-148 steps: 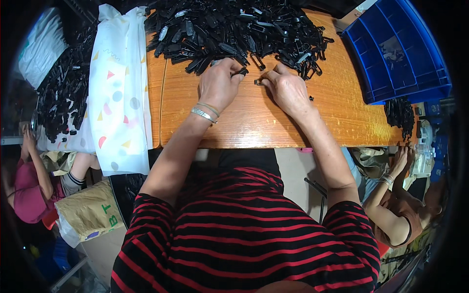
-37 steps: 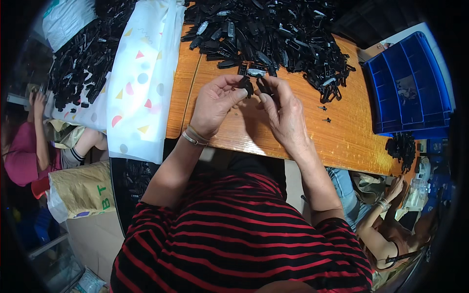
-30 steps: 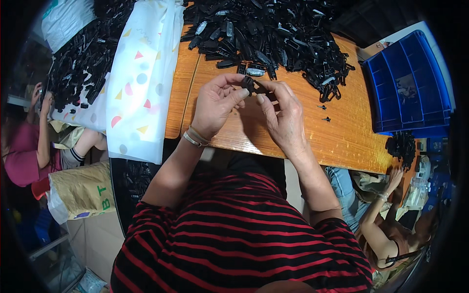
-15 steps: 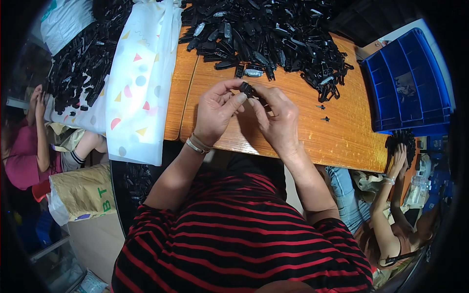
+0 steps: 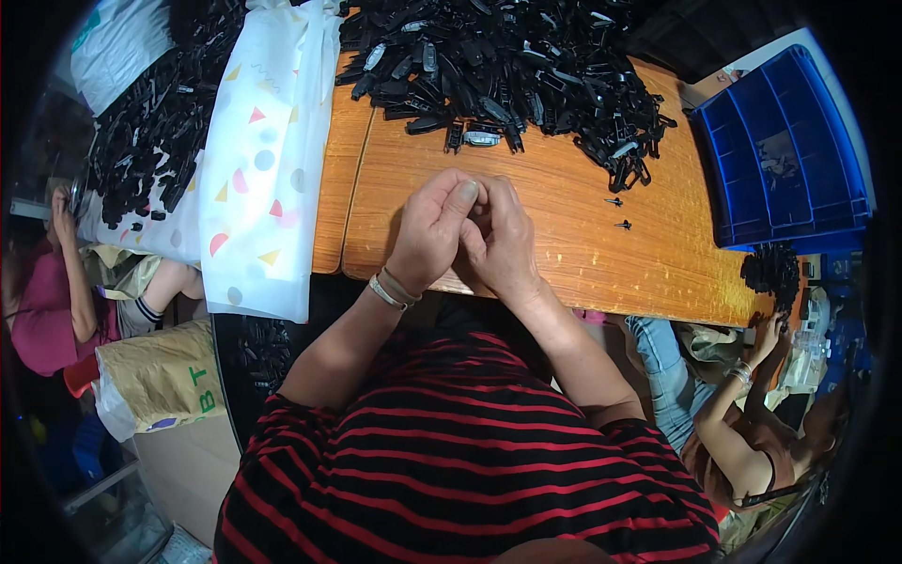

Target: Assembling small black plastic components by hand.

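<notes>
Over a wooden table point(image 5: 564, 244), the left hand point(image 5: 427, 235) and right hand point(image 5: 503, 240) press together, fingers curled shut; whatever they grip is hidden. A heap of black plastic parts point(image 5: 507, 66) lies just beyond them. A blue crate point(image 5: 780, 160) at right holds a few parts.

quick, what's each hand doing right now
Left hand: closed, fingers curled against the right hand; contents hidden.
Right hand: closed, pressed to the left; contents hidden.
</notes>
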`<act>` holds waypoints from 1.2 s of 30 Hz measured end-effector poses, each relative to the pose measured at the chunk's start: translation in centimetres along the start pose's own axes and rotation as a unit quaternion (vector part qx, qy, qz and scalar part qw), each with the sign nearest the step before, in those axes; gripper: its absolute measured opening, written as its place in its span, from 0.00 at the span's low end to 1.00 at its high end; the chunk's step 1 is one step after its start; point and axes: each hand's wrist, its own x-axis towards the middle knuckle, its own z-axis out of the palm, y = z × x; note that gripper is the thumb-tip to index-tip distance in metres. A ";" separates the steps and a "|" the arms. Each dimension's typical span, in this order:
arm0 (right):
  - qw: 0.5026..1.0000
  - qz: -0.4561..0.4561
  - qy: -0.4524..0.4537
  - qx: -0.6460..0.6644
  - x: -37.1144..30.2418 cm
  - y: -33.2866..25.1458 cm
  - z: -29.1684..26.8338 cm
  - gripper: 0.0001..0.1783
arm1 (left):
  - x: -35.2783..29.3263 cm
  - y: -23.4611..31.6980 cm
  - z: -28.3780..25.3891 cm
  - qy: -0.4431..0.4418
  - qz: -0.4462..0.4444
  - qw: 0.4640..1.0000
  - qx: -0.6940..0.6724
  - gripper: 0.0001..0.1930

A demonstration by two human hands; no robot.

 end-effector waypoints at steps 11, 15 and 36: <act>0.994 0.073 -0.066 -0.043 3.6 4.1 -4.7 0.18 | 4.0 -0.5 -3.1 0.076 -0.056 0.979 0.178 0.12; 0.970 0.017 0.009 -0.240 6.1 6.0 -6.2 0.16 | 6.4 -0.8 -2.8 0.080 0.140 0.840 0.518 0.10; 0.955 -0.018 0.034 -0.296 6.3 7.6 -8.8 0.10 | 3.1 -0.6 -2.7 0.063 0.124 0.832 0.537 0.12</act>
